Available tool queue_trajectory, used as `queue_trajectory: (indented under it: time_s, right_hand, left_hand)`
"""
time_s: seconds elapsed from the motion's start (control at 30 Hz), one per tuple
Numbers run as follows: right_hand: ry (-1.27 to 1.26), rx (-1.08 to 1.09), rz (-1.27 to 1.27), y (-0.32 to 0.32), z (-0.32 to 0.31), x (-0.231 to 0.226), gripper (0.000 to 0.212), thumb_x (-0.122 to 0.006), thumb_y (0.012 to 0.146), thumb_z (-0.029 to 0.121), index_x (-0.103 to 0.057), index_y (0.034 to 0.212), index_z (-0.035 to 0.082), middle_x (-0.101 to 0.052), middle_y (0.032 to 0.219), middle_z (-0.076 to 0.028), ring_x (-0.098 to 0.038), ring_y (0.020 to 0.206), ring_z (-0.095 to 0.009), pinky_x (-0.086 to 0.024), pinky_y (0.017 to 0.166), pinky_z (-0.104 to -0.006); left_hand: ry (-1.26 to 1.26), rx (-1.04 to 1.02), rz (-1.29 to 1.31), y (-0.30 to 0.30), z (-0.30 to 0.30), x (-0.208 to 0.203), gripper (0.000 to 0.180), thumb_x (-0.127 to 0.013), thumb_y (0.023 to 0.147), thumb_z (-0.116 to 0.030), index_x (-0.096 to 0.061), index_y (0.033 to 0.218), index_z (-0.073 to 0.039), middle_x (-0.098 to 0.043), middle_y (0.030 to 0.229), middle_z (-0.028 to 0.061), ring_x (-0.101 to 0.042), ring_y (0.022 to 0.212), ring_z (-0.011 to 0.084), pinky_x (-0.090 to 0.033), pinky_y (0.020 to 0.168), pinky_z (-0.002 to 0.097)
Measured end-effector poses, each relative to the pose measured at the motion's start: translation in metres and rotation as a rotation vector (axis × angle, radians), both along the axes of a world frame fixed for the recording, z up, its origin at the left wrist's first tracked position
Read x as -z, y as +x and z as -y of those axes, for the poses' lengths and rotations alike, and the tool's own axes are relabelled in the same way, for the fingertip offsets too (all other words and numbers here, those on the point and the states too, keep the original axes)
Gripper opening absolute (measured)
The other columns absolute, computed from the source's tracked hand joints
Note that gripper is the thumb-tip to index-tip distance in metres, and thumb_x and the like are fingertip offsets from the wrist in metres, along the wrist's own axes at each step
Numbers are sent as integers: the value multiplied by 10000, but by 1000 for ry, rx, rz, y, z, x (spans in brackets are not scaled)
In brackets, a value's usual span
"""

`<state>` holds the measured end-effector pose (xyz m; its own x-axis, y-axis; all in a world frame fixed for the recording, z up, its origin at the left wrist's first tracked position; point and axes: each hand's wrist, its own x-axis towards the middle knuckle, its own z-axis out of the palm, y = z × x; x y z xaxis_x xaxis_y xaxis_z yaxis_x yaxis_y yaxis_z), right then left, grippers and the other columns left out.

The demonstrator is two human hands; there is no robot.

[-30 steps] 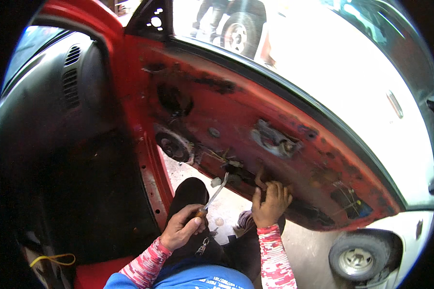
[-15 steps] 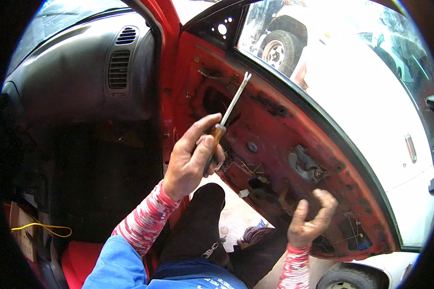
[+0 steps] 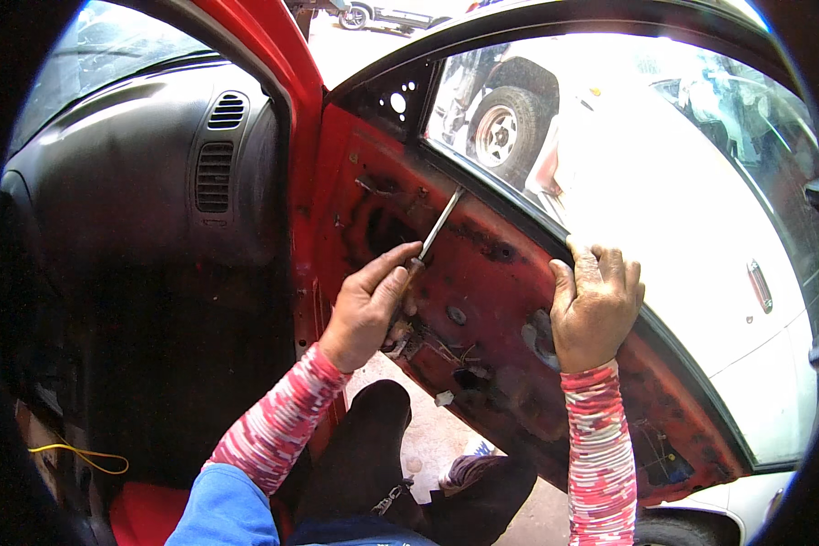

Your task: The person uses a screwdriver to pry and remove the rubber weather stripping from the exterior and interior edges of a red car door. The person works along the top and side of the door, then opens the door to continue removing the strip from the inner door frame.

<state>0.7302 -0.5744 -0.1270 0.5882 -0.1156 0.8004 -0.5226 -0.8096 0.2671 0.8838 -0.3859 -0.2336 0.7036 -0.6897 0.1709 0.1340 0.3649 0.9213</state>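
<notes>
My left hand is closed round the handle of a trim removal tool, whose forked end showed in the earlier frame. Its thin metal shaft slants up to the right. The tip now meets the top of the stripped red door panel, just below the black window strip; the fork itself is hard to make out. Further back along the same strip, my right hand grips the door's upper edge with bent fingers. Part of the strip is hidden under that hand.
The door window glass rises beyond the strip, with a white car behind it. A dark dashboard lies to the left. Thin wires hang from door openings. A yellow cord is at the lower left.
The tool's tip has gone from up in front of the door to the base of the window strip. My right hand has moved up from mid-air onto the door's upper edge.
</notes>
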Motion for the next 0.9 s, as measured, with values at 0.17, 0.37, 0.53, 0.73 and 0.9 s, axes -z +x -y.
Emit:
queue_trajectory:
  time_s: [0.17, 0.37, 0.53, 0.73, 0.9]
  right_hand:
    - [20, 80, 0, 6, 2, -1, 305, -807, 791, 244, -744, 1072, 143, -656, 1023, -21, -588, 987, -269, -449, 832, -444]
    - [-26, 80, -9, 8, 2, -5, 323, -838, 755, 247, -732, 1045, 152, -644, 1021, -6, -579, 993, -251, -413, 869, -449]
    - [-116, 23, 59, 4, 2, -7, 410, -869, 714, 308, -722, 1067, 162, -626, 1017, 2, -563, 983, -232, -392, 865, -450]
    - [-101, 43, -25, 0, 8, -13, 358, -876, 736, 259, -712, 1029, 134, -657, 1026, -15, -589, 979, -246, -407, 886, -428]
    - [-175, -107, 6, 0, 14, -17, 385, -883, 690, 209, -703, 1026, 156, -656, 972, -5, -589, 927, -236, -406, 803, -430]
  left_hand:
    - [-196, -67, 60, -1, 35, 33, 398, -505, 1107, -188, -524, 1484, -61, -608, 965, -24, -526, 676, 32, -413, 483, 185]
    - [-219, -94, 79, 2, 38, 42, 415, -525, 1099, -198, -524, 1480, -33, -615, 950, -26, -509, 711, 21, -412, 586, 184]
    - [-266, -34, 49, 5, 38, 35, 443, -567, 1082, -192, -505, 1492, -36, -568, 804, -31, -458, 562, 20, -373, 465, 195]
    - [-275, -12, 45, 4, 34, 32, 491, -623, 1051, -166, -492, 1506, -37, -546, 785, -29, -439, 551, 19, -360, 470, 198]
    - [-224, -29, 82, 2, 26, 30, 490, -613, 1043, -144, -498, 1504, -26, -580, 858, -36, -510, 664, 21, -444, 566, 208]
